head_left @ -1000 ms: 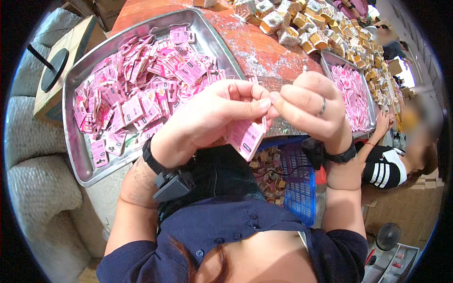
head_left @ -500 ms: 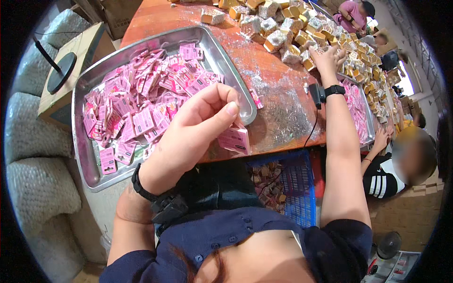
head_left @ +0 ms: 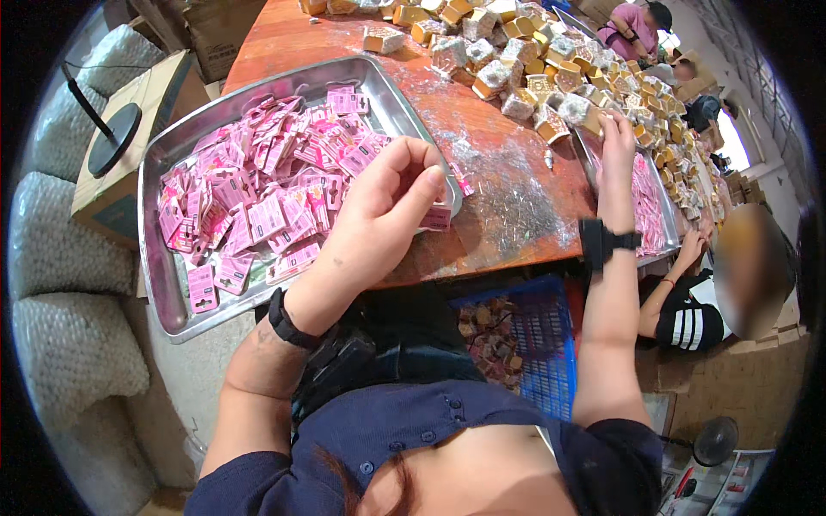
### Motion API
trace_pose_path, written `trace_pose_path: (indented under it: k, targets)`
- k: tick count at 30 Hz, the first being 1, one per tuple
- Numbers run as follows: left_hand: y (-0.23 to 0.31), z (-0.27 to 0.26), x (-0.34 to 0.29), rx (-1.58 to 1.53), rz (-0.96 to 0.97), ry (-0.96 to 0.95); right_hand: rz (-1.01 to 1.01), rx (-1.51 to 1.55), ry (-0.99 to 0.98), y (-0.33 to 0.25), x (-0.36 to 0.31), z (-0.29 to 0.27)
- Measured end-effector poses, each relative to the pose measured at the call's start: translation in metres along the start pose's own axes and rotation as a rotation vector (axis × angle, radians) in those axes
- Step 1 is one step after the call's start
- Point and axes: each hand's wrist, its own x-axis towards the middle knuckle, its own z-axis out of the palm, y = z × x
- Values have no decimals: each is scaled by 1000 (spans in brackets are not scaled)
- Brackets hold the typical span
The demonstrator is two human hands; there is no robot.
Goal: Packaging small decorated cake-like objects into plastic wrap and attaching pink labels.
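My left hand [head_left: 383,202] is raised over the near edge of the wooden table [head_left: 482,146], fingers pinched on a small pink card [head_left: 436,217]. Just to its left lies a large metal tray [head_left: 163,292] heaped with several more pink cards [head_left: 258,198]. My right hand [head_left: 616,131], with a black watch on its wrist, is stretched far out to the right. Its fingers rest among small gold and white boxes [head_left: 551,86] at the top end of a second metal tray [head_left: 650,202] of pink cards. Whether it grips anything is hidden.
A blue plastic basket [head_left: 538,344] of brown pieces sits under the table by my lap. On the left are white sacks [head_left: 69,258] and a cardboard box with a black round stand [head_left: 116,142]. A person in a striped sleeve [head_left: 688,322] sits to my right, another far off [head_left: 637,26].
My right hand has let go of the pink card and reached away to the boxes at the far right. My left hand keeps the card alone.
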Motion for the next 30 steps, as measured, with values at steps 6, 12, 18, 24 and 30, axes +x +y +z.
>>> trace_pose_path:
  k: [6, 12, 18, 24, 30]
  targets:
    - [1, 24, 4, 182, 31, -249, 561, 811, -310, -71, -121, 0]
    - [10, 46, 1, 157, -27, -349, 371, 1164, -241, -92, -186, 8]
    - [11, 51, -7, 99, -106, -377, 203, 737, -220, -116, -200, 8]
    - [6, 55, -11, 55, -51, -377, 150, 554, -219, -133, -204, 6]
    - [5, 56, -12, 54, 8, -335, 142, 474, -113, -134, -201, 8]
